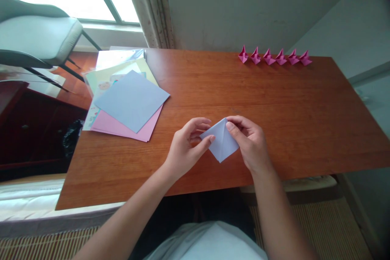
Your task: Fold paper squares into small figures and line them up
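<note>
A small folded square of pale blue-lilac origami paper (222, 146) is held up in front of me, one corner pointing down and a crease running down its middle. My left hand (192, 142) has the paper's left corner between its thumb in front and its fingers behind. With thumb and index finger, my right hand (248, 138) pinches the upper right edge near the top corner. The fingers behind the paper are partly hidden.
On the wooden table's (198, 89) left side lie a pale blue sheet (132, 99), pink sheets (149, 134) and plastic packets (91, 85). Several folded pink paper figures (269, 57) stand in a row along the back edge. A chair (39, 36) stands beyond the table at left.
</note>
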A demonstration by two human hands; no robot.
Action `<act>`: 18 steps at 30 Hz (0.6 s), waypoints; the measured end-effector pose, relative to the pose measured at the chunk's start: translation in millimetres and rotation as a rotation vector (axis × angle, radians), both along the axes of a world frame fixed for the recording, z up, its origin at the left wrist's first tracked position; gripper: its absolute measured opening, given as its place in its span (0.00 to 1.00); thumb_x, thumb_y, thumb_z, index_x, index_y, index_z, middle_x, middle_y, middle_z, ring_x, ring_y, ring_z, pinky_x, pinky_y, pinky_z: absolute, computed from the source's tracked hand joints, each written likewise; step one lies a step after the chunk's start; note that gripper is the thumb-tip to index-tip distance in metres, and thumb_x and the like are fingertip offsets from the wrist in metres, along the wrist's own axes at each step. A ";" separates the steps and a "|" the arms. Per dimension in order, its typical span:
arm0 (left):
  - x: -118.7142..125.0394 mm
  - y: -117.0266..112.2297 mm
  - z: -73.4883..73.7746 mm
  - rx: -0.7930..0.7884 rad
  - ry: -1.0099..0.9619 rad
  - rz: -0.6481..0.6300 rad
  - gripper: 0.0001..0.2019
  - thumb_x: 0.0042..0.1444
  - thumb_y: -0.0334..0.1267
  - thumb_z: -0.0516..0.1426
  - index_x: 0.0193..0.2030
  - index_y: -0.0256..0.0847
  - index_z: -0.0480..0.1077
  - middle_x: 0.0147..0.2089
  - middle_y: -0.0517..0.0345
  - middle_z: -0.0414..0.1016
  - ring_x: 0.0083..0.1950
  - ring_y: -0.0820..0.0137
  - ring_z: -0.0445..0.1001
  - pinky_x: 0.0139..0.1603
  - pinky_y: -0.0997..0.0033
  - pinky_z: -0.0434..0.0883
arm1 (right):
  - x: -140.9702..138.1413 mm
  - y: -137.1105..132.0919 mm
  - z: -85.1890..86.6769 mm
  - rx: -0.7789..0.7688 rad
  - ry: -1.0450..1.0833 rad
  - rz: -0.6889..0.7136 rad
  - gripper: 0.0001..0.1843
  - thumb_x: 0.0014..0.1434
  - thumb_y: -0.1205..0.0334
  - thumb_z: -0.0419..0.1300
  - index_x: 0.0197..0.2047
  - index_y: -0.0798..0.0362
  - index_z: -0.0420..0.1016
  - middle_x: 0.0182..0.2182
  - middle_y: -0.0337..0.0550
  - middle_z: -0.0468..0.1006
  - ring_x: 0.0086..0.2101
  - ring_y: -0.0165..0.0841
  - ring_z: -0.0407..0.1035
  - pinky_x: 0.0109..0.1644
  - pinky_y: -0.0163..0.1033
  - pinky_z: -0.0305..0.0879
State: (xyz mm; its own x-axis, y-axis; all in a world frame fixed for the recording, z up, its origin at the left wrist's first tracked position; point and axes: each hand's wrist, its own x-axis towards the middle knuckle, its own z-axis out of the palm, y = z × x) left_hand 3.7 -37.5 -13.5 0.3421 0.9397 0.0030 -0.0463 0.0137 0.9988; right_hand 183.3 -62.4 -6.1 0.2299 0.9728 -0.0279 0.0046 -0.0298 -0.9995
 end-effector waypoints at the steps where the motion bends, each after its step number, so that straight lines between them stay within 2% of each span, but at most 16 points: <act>1: 0.1 0.0 0.7 0.029 0.011 0.023 0.12 0.59 0.38 0.66 0.48 0.41 0.72 0.47 0.53 0.77 0.48 0.67 0.78 0.44 0.73 0.78 | 0.7 -0.3 0.6 0.008 -0.024 -0.014 0.05 0.62 0.55 0.67 0.41 0.44 0.83 0.36 0.36 0.82 0.36 0.30 0.75 0.39 0.33 0.71; 4: 0.4 0.7 1.8 0.106 0.060 0.030 0.08 0.59 0.36 0.65 0.42 0.40 0.71 0.43 0.56 0.78 0.43 0.70 0.79 0.46 0.72 0.78 | 2.1 -1.0 4.2 0.028 -0.129 -0.024 0.05 0.64 0.56 0.65 0.41 0.45 0.82 0.37 0.37 0.81 0.38 0.32 0.75 0.41 0.36 0.71; 7: 0.4 1.1 0.3 0.127 0.095 0.013 0.07 0.58 0.36 0.66 0.39 0.40 0.72 0.39 0.57 0.78 0.40 0.71 0.79 0.44 0.72 0.78 | 1.4 -1.8 9.3 0.047 -0.243 -0.004 0.05 0.65 0.58 0.64 0.41 0.46 0.82 0.38 0.39 0.81 0.39 0.33 0.75 0.42 0.38 0.70; 13: 1.6 -0.9 -6.0 -0.032 0.000 -0.028 0.06 0.59 0.37 0.65 0.40 0.40 0.73 0.38 0.56 0.78 0.39 0.70 0.79 0.40 0.74 0.77 | -5.5 -2.2 10.2 0.072 -0.256 0.022 0.06 0.66 0.61 0.62 0.41 0.47 0.81 0.39 0.39 0.81 0.40 0.33 0.75 0.43 0.38 0.70; 18: 1.5 0.8 -0.5 -0.140 -0.059 -0.082 0.10 0.62 0.41 0.63 0.46 0.38 0.73 0.44 0.52 0.78 0.45 0.68 0.78 0.44 0.73 0.75 | -8.9 -1.4 7.1 0.077 -0.279 0.001 0.06 0.66 0.60 0.61 0.41 0.48 0.81 0.39 0.40 0.81 0.41 0.33 0.75 0.43 0.38 0.70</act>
State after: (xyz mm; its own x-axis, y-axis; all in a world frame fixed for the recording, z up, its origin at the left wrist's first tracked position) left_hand 5.2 -36.7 -14.0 0.4204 0.9014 -0.1033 -0.0980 0.1583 0.9825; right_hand 174.4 -63.8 1.0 0.2176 0.9698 0.1103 0.2793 0.0464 -0.9591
